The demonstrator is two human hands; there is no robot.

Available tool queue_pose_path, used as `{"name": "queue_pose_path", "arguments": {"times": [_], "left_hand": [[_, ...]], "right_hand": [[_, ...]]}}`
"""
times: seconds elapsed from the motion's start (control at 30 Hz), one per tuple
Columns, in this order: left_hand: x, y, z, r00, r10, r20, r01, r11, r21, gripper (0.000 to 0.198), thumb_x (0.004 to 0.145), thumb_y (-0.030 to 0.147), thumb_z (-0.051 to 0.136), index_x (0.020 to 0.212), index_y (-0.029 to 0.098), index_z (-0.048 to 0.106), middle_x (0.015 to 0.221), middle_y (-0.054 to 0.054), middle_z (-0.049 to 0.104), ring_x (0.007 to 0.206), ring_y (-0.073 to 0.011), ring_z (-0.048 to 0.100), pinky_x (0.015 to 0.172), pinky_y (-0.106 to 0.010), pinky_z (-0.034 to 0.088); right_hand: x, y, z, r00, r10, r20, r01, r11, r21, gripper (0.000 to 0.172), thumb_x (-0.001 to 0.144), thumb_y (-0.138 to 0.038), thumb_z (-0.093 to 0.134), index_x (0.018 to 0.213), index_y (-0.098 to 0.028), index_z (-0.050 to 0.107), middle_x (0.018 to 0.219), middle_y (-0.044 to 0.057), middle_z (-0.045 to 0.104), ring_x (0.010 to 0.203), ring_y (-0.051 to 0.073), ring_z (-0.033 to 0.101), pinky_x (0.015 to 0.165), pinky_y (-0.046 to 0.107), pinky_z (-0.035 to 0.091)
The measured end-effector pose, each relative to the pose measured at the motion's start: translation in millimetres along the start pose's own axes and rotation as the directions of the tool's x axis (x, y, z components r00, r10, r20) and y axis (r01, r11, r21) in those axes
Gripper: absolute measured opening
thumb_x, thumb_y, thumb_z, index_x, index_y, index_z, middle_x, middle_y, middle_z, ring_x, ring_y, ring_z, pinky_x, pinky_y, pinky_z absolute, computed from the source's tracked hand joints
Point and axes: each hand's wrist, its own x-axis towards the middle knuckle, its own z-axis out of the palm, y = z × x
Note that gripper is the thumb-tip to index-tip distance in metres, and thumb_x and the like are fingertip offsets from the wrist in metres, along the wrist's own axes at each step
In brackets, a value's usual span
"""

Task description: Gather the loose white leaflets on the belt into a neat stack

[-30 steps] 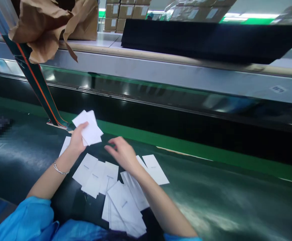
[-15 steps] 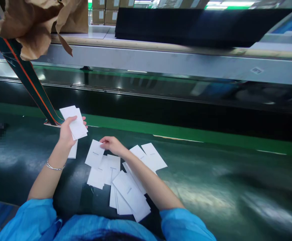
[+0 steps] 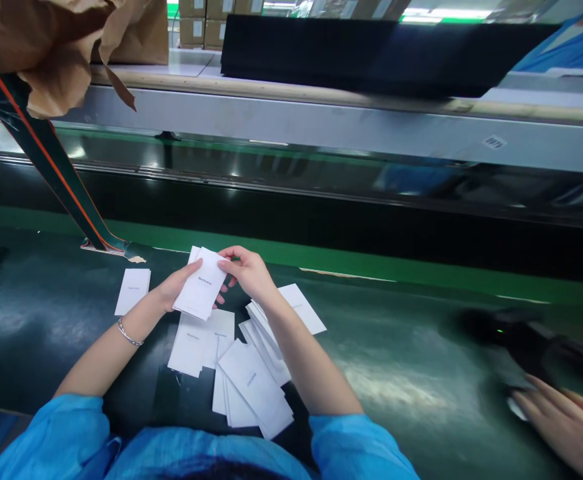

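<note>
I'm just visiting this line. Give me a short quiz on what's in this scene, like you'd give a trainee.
1. What are the left hand and right hand holding between them?
2. True or false: the bracelet is on the left wrist.
3. What shows at the lower right of the view?
A) a roll of tape
B) another person's hand
C) a pair of scissors

Key: 1. White cards. 2. True. 3. B.
</note>
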Motion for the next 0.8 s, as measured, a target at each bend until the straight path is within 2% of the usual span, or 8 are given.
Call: {"name": "queue_pose_path", "arguments": {"times": [0.07, 0.13, 0.17, 0.23, 0.33, 0.43, 0.63, 0.8], "left_hand": [[-3.7, 6.1, 1.9, 0.996, -0.010, -0.090, 0.012, 1.000, 0.020, 0.039, 0.083, 0.037, 0.053, 0.102, 0.003, 0.058, 0.092, -0.015, 0.062, 0.077, -0.0231, 0.062, 0.070, -0.034, 0.052], [-9.0, 16.2, 1.3, 0.974, 0.046, -0.224, -0.045, 0.999, 0.009, 0.033, 0.084, 0.029, 0.049, 0.099, 0.002, 0.059, 0.085, -0.016, 0.063, 0.072, -0.0233, 0.062, 0.067, -0.033, 0.052], [-12.1, 22.3, -0.3, 0.954, 0.087, -0.288, -0.093, 0.996, -0.008, 0.032, 0.083, 0.027, 0.049, 0.098, 0.001, 0.060, 0.082, -0.017, 0.063, 0.071, -0.0240, 0.062, 0.065, -0.033, 0.052], [-18.5, 34.7, -5.8, 0.897, 0.184, -0.402, -0.206, 0.978, -0.013, 0.031, 0.079, 0.024, 0.050, 0.097, 0.000, 0.061, 0.081, -0.018, 0.064, 0.070, -0.0251, 0.063, 0.063, -0.034, 0.053], [-26.7, 48.0, -15.2, 0.822, 0.304, -0.481, -0.339, 0.941, 0.015, 0.029, 0.075, 0.021, 0.054, 0.096, 0.003, 0.062, 0.088, -0.016, 0.064, 0.073, -0.0245, 0.063, 0.066, -0.036, 0.054], [-31.6, 52.4, -20.5, 0.812, 0.327, -0.483, -0.351, 0.935, 0.042, 0.029, 0.073, 0.022, 0.055, 0.095, 0.004, 0.062, 0.090, -0.015, 0.064, 0.074, -0.0245, 0.063, 0.066, -0.037, 0.055], [-30.4, 49.6, -21.3, 0.854, 0.266, -0.448, -0.245, 0.964, 0.105, 0.036, 0.074, 0.029, 0.057, 0.096, 0.002, 0.062, 0.080, -0.016, 0.063, 0.068, -0.0246, 0.063, 0.061, -0.033, 0.053], [-17.1, 34.2, -24.1, 0.909, 0.177, -0.376, -0.122, 0.979, 0.166, 0.049, 0.075, 0.049, 0.060, 0.093, 0.003, 0.064, 0.079, -0.017, 0.063, 0.065, -0.0234, 0.061, 0.057, -0.032, 0.051]], "right_hand": [[-0.4, 4.6, 2.1, 0.981, -0.120, -0.155, 0.085, 0.974, -0.211, 0.029, 0.085, -0.034, 0.046, 0.101, -0.014, 0.058, 0.095, 0.008, 0.055, 0.070, 0.012, 0.056, 0.056, 0.022, 0.046], [-3.6, 14.0, 8.7, 0.944, -0.242, -0.225, 0.092, 0.846, -0.525, 0.036, 0.092, -0.037, 0.034, 0.111, -0.016, 0.057, 0.109, 0.011, 0.052, 0.091, 0.018, 0.054, 0.074, 0.029, 0.047], [-6.2, 21.0, 14.1, 0.958, -0.243, -0.149, 0.087, 0.748, -0.658, 0.039, 0.092, -0.040, 0.035, 0.116, -0.016, 0.055, 0.112, 0.012, 0.050, 0.099, 0.021, 0.051, 0.081, 0.033, 0.045], [-12.2, 39.1, 27.6, 0.984, -0.054, 0.169, 0.168, 0.579, -0.798, 0.057, 0.082, -0.051, 0.052, 0.124, -0.012, 0.051, 0.113, 0.015, 0.048, 0.105, 0.026, 0.045, 0.087, 0.039, 0.042], [-16.3, 67.5, 45.5, 0.861, 0.188, 0.472, 0.324, 0.513, -0.795, 0.095, 0.059, -0.056, 0.073, 0.135, -0.008, 0.041, 0.114, 0.016, 0.046, 0.107, 0.029, 0.041, 0.091, 0.043, 0.038], [-8.1, 83.6, 49.6, 0.867, 0.196, 0.459, 0.260, 0.607, -0.751, 0.086, 0.060, -0.041, 0.077, 0.134, -0.013, 0.043, 0.113, 0.013, 0.047, 0.108, 0.026, 0.041, 0.093, 0.037, 0.036], [11.2, 59.5, 19.1, 0.930, 0.208, 0.303, 0.014, 0.803, -0.596, 0.022, 0.077, -0.023, 0.060, 0.095, -0.010, 0.060, 0.090, 0.006, 0.056, 0.078, 0.012, 0.051, 0.072, 0.024, 0.039], [-4.9, 3.2, -9.7, 0.967, 0.021, 0.256, -0.003, 0.998, -0.070, 0.028, 0.072, -0.032, 0.064, 0.088, -0.010, 0.055, 0.081, 0.003, 0.058, 0.072, 0.011, 0.055, 0.066, 0.021, 0.042]]}}
